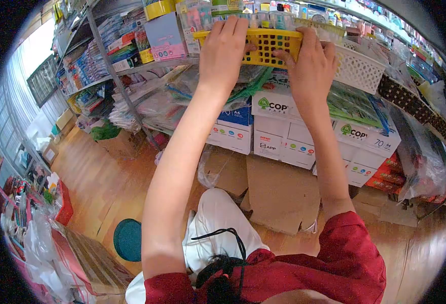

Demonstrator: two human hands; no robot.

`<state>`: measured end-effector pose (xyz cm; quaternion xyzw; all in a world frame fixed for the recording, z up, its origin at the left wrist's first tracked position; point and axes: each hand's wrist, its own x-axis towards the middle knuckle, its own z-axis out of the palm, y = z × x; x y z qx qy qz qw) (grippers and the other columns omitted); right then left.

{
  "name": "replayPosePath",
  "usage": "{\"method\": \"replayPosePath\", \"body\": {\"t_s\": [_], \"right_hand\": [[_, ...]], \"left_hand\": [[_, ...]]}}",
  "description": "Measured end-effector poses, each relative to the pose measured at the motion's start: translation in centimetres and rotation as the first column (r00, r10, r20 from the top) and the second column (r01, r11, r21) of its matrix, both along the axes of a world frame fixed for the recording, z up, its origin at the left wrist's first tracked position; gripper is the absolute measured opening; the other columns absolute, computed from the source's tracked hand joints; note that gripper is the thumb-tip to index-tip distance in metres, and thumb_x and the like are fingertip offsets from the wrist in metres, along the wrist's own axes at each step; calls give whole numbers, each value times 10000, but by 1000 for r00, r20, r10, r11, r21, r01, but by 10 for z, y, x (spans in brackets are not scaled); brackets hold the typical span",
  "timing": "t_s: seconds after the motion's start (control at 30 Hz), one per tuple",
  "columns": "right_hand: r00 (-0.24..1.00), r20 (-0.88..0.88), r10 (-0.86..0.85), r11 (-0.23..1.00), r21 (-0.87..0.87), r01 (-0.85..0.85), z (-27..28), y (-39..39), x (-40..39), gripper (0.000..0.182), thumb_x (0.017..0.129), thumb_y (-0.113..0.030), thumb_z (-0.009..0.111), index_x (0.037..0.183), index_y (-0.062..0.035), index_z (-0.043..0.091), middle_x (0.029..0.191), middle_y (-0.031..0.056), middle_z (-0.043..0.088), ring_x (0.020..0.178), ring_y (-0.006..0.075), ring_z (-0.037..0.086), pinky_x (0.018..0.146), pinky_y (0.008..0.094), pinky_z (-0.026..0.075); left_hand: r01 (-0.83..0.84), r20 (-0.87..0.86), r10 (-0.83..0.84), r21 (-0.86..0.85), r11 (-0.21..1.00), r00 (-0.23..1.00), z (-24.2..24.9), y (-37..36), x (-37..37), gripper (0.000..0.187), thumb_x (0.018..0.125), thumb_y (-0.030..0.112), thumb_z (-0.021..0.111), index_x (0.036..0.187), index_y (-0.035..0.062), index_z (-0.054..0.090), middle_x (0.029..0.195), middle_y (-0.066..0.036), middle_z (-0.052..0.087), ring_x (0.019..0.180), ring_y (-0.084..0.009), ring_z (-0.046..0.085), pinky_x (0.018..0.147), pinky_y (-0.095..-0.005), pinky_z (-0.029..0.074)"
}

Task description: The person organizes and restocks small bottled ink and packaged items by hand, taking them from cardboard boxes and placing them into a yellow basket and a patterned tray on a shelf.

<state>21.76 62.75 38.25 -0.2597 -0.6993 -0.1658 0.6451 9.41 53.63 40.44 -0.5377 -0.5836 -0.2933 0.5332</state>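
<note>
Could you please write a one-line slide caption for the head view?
Both hands, left and right, grip a yellow basket on a stationery shelf above copy-paper boxes.

Both arms stretched up and forward, nearly straight, in short red sleeves. The left hand lay palm-down with fingers curled over; the right hand gripped alongside, fingers hooked.

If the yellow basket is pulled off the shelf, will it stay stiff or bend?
The yellow basket is probably light, being mostly lattice holes. It likely flexes slightly, as thin plastic. The left hand and right hand grip its rim, so tipping seems unlikely.
</note>
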Motion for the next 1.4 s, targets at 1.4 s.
{"method": "replayPosePath", "body": {"t_s": [1.4], "right_hand": [[985, -172, 30, 991, 137, -6, 0, 20, 146, 424, 743, -328, 633, 1099, -124, 525, 995, 103, 579, 956, 286, 520, 835, 404, 375]], "left_hand": [[-53, 9, 53, -2, 999, 999, 4, 9, -3, 413, 682, 113, 646, 1032, 38, 439, 1026, -113, 507, 985, -303, 482, 800, -386, 432]]}}
